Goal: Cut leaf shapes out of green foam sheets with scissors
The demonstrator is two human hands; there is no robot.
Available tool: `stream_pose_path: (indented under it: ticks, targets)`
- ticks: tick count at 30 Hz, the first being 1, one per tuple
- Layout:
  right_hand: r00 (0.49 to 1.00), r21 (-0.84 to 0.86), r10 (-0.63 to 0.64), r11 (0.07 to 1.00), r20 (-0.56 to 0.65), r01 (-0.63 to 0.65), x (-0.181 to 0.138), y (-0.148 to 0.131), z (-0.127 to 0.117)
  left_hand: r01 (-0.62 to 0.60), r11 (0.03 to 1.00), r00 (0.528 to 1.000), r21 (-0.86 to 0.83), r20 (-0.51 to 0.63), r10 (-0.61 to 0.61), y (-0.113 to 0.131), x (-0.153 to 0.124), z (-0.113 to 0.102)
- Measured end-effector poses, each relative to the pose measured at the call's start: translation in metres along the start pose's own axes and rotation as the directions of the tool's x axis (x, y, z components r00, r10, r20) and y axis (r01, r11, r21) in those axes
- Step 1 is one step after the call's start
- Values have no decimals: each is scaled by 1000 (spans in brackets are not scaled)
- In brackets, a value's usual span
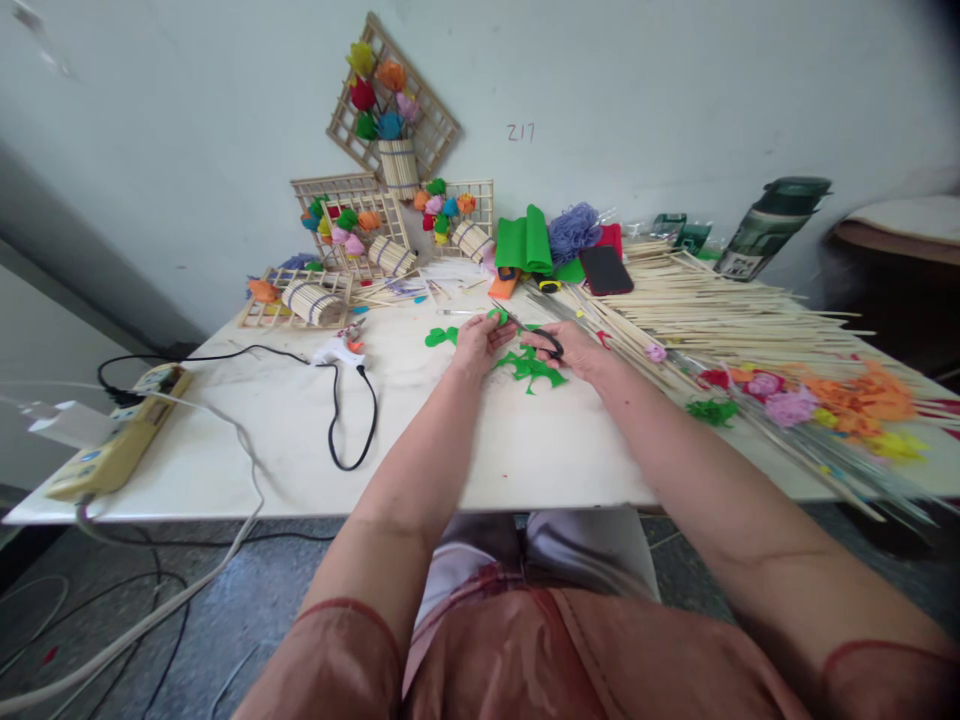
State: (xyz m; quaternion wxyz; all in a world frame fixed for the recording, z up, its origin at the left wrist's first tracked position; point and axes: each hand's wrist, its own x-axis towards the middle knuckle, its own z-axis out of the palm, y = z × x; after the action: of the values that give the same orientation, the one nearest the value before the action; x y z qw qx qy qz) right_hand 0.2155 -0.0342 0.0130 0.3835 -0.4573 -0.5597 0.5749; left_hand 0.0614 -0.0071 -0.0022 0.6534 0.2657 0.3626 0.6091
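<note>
My left hand (482,340) pinches a small piece of green paper (498,317) above the white table (420,420). In my right hand (571,345) is a pair of scissors (553,343) with black handles, the blades pointing left toward the paper. Whether the blades touch the paper I cannot tell. Green paper scraps (531,371) lie under and between my hands. Just left of my left hand rest some rounded green cut pieces (441,337).
A white glue gun (339,352) with a black cord and a yellow power strip (124,440) lie at left. Stick lattices with paper flowers (375,235) stand at the back. Rolled green paper (523,243), a phone (607,271), many wooden sticks (720,310) and a bottle (772,228) occupy the right.
</note>
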Motion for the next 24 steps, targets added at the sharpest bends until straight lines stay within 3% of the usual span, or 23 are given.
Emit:
stream_pose_path:
  ticks: [24]
  targets:
    - [1000, 12, 3, 1000, 2, -3, 2, 3, -1, 17, 999, 1000, -33, -13, -18, 1, -1, 0]
